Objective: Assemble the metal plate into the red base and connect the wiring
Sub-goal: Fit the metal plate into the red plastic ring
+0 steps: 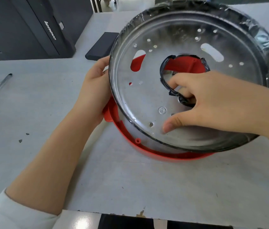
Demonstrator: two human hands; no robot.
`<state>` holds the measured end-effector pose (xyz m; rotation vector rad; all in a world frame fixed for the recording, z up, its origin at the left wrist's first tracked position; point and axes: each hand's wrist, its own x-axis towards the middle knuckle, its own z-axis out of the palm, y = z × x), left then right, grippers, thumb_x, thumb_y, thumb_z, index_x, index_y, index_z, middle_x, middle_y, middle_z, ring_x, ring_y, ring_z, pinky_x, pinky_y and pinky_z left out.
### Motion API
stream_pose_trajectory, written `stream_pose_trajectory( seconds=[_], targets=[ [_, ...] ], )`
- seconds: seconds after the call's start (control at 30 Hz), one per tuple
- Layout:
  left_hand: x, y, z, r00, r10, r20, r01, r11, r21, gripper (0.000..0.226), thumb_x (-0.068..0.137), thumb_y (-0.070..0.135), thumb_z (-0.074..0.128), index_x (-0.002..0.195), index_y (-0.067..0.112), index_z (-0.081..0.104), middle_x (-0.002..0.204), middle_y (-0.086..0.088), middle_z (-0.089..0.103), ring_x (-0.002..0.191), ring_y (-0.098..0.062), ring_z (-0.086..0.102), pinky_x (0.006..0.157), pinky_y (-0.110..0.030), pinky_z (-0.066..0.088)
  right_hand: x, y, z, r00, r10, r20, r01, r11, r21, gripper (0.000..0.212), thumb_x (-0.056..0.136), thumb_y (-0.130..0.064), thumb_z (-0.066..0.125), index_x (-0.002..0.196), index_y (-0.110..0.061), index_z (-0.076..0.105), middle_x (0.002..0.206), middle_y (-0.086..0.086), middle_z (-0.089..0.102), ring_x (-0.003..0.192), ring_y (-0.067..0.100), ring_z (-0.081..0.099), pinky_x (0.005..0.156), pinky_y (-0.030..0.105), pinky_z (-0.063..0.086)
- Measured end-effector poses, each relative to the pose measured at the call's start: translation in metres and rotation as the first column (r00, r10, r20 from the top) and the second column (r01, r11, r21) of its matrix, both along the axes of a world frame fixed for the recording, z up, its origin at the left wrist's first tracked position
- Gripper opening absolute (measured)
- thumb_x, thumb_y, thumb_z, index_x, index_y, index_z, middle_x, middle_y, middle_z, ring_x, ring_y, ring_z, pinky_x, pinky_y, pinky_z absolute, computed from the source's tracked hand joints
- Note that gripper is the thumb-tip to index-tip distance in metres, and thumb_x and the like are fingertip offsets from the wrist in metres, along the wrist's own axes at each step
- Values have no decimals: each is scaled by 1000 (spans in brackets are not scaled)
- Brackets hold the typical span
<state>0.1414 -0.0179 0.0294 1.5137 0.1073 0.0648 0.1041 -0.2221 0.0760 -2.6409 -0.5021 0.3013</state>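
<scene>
Tilting over the red base (147, 152), the metal plate (147, 96) is being gripped by your right hand (213, 103) through its centre hole; your left hand (94, 83) is grasping the near-left rim.

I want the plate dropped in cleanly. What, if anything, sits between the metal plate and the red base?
Nothing visible. The metal plate is tilted over the red base; only red shows through its holes.

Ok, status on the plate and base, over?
Left hand grips metal plate rim. Right hand fingers hooked through centre hole. Plate tilted, not seated in red base. Wiring not visible.
</scene>
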Motion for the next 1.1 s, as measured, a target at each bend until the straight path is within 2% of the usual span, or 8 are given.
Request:
stream_pose_trajectory(
  seconds=[0.17,0.37,0.47,0.57,0.77,0.9,1.0,1.1],
  targets=[
    [-3,0,0,986,-158,-57,157,987,-24,53,93,-6,47,61,24,76,59,9,70,51,-6,66,46,-17,50,-2,4,-1,997,1,-72,-1,1000,1,78,37,-90,55,99,-42,51,82,-11,64,71,3,56,70,35,51],
    [1,-3,-3,971,-149,-188,127,984,-123,25,97,16,50,81,15,69,72,1,73,64,-15,69,61,-24,56,-1,0,6,992,15,-124,-17,1000,-12,83,34,-92,54,96,-37,54,84,-4,70,68,13,61,73,47,53],
    [4,1,-1,948,-236,-214,169,943,-288,53,104,47,30,107,14,72,108,-9,74,99,-24,72,86,-38,57,-2,-2,9,989,38,-146,-43,999,-30,86,31,-93,54,96,-36,55,87,-1,71,67,16,63,72,48,54],
    [1,6,3,930,-333,-154,268,903,-335,73,101,58,19,92,19,81,104,-7,76,96,-21,73,70,-33,60,-9,2,11,987,87,-136,-93,995,-37,79,32,-92,55,93,-42,53,80,-15,68,61,0,56,56,34,45],
    [-1,7,4,946,-287,-153,243,936,-253,42,100,45,42,100,15,72,95,-3,76,86,-17,73,72,-30,59,-15,12,2,981,157,-109,-171,976,-133,81,32,-95,46,89,-38,48,79,-34,55,70,-14,48,49,25,31],
    [0,7,3,948,-284,-141,241,935,-260,31,98,37,48,96,15,70,86,-1,73,79,-15,70,73,-28,58,-12,8,-17,993,113,-26,-115,991,-67,84,31,-92,45,93,-36,53,73,-12,60,68,3,57,64,40,52],
    [0,9,3,948,-283,-144,245,941,-236,30,97,35,50,91,16,72,84,-1,73,79,-15,71,69,-28,57,-8,7,-25,992,123,-10,-123,989,-82,96,26,-100,40,97,-36,53,79,-11,61,72,13,60,69,43,53],
    [0,8,3,946,-281,-164,245,946,-210,25,96,31,52,96,15,71,89,-2,72,85,-16,70,77,-31,58,-6,5,-31,993,121,-4,-121,988,-95,101,25,-104,21,97,-39,49,78,-12,60,70,12,58,68,42,53]
  ],
)
